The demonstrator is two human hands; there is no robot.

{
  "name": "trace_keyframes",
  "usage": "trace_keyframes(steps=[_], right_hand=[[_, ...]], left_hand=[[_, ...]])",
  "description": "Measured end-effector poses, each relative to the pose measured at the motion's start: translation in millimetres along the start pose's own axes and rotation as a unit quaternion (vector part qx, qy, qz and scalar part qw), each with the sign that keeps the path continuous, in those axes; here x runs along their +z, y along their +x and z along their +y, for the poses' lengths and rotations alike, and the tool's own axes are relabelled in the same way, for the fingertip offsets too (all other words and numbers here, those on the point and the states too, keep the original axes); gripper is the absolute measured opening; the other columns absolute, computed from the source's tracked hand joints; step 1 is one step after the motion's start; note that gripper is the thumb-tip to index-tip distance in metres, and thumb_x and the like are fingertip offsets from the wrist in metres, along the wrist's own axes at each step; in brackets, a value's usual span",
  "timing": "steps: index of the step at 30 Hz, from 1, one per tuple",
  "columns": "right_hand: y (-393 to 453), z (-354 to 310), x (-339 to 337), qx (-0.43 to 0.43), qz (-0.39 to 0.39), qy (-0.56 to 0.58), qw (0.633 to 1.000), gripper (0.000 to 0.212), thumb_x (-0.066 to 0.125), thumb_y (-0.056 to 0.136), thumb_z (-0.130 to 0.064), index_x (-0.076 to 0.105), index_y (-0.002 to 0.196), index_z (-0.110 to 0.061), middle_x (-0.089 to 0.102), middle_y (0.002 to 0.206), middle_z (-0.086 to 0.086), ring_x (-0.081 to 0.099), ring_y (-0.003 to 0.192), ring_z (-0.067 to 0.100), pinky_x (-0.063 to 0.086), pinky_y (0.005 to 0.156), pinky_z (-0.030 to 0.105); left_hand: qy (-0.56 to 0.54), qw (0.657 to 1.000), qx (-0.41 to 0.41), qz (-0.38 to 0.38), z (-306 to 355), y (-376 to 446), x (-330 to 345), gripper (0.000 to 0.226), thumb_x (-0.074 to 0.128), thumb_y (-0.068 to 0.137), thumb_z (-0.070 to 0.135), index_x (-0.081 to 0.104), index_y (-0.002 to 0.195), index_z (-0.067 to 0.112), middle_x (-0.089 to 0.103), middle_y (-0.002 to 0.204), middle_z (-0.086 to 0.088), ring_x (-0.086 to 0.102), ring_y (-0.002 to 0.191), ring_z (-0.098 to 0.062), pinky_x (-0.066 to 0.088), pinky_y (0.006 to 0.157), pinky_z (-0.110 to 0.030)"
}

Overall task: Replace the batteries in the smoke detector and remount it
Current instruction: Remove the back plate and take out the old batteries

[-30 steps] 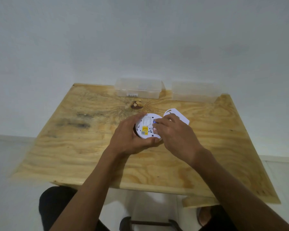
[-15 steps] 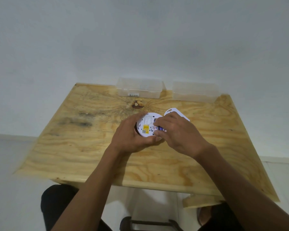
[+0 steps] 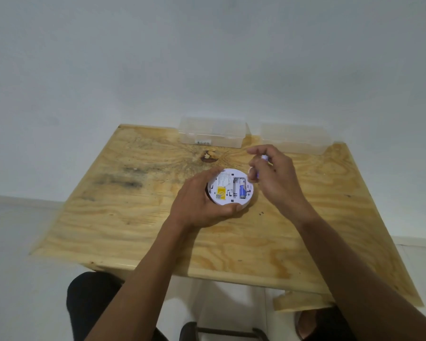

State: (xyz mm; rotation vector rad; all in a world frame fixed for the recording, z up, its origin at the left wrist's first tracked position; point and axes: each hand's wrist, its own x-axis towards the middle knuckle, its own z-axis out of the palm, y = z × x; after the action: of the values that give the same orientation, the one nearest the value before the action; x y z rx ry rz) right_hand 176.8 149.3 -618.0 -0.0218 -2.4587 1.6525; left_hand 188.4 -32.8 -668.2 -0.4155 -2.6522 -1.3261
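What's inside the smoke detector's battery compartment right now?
One blue battery lies in the smoke detector; the slot beside it looks empty. Whether the right hand hides anything behind it, I cannot tell.

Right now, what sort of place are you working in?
Probably a bare indoor work corner, not a kitchen or shop: a raw plywood table pushed against a plain white wall, with two clear plastic boxes at its back edge. The left hand steadies the detector on it.

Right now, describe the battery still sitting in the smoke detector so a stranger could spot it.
On the plywood table, the left hand steadies a round white smoke detector lying back-up. In its open compartment lies one blue battery; the slot left of it looks empty, and a yellow label sits further left.
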Motion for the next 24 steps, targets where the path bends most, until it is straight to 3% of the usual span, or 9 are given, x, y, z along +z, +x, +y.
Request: trace_keyframes(steps=[4, 8, 11, 15, 19, 21, 24], right_hand=[[-1, 5, -4, -0.022, -0.056, -0.159, 0.985, 0.018, 0.054, 0.095, -0.014, 0.071, 0.097, -0.02, 0.07, 0.094, -0.01, 0.062, 0.087, 0.009, 0.046, 0.069, 0.02], [-4, 21, 2, -0.033, -0.068, -0.247, 0.966, 0.013, 0.058, 0.093, -0.025, 0.069, 0.086, -0.03, 0.069, 0.095, -0.004, 0.06, 0.092, 0.012, 0.049, 0.085, 0.038], [-2, 21, 4, -0.026, -0.061, -0.246, 0.967, 0.013, 0.058, 0.094, -0.026, 0.067, 0.085, -0.031, 0.067, 0.095, -0.004, 0.058, 0.092, 0.012, 0.05, 0.082, 0.039], [1, 20, 6, -0.012, -0.071, -0.245, 0.967, 0.013, 0.058, 0.094, -0.026, 0.068, 0.086, -0.026, 0.065, 0.088, -0.006, 0.057, 0.085, 0.011, 0.046, 0.07, 0.031], [2, 18, 8, 0.011, -0.068, -0.218, 0.973, 0.013, 0.064, 0.092, -0.028, 0.071, 0.088, -0.019, 0.065, 0.08, -0.004, 0.056, 0.07, 0.007, 0.042, 0.059, 0.022], [2, 17, 8, 0.021, -0.066, -0.205, 0.976, 0.013, 0.066, 0.092, -0.029, 0.071, 0.089, -0.017, 0.062, 0.077, -0.007, 0.055, 0.071, 0.004, 0.04, 0.057, 0.018], [1, 17, 8, 0.035, -0.061, -0.182, 0.981, 0.013, 0.066, 0.092, -0.028, 0.071, 0.091, -0.016, 0.061, 0.075, -0.008, 0.056, 0.073, 0.002, 0.04, 0.058, 0.018]], left_hand=[[0.009, 1.0, 0.006, -0.004, -2, 0, 1, 0.083, 0.077, 0.054, 0.059, 0.06, 0.13, 0.029, 0.062, 0.107, 0.022, 0.063, 0.101, -0.005, 0.054, 0.084, -0.028], [0.008, 1.0, 0.009, -0.004, 3, 0, 0, 0.072, 0.076, 0.054, 0.058, 0.058, 0.122, 0.04, 0.061, 0.096, 0.032, 0.06, 0.092, 0.004, 0.054, 0.08, -0.023], [0.008, 1.0, 0.003, 0.004, 6, -1, -2, 0.076, 0.08, 0.055, 0.052, 0.043, 0.121, 0.05, 0.056, 0.09, 0.047, 0.057, 0.088, 0.018, 0.05, 0.077, -0.017], [0.005, 1.0, -0.001, 0.0, 10, -2, -3, 0.073, 0.075, 0.054, 0.057, 0.04, 0.118, 0.055, 0.053, 0.092, 0.055, 0.053, 0.09, 0.025, 0.046, 0.075, -0.01], [0.014, 1.0, 0.005, -0.008, 16, -1, -5, 0.065, 0.072, 0.055, 0.059, 0.036, 0.109, 0.061, 0.041, 0.101, 0.066, 0.05, 0.092, 0.028, 0.049, 0.079, -0.016], [0.013, 1.0, 0.004, -0.009, 15, -1, -4, 0.063, 0.071, 0.054, 0.06, 0.037, 0.107, 0.062, 0.042, 0.099, 0.066, 0.051, 0.091, 0.027, 0.05, 0.079, -0.018], [0.006, 1.0, -0.001, -0.005, 8, -1, 0, 0.064, 0.073, 0.054, 0.062, 0.057, 0.116, 0.05, 0.055, 0.091, 0.047, 0.058, 0.09, 0.01, 0.055, 0.082, -0.026]])
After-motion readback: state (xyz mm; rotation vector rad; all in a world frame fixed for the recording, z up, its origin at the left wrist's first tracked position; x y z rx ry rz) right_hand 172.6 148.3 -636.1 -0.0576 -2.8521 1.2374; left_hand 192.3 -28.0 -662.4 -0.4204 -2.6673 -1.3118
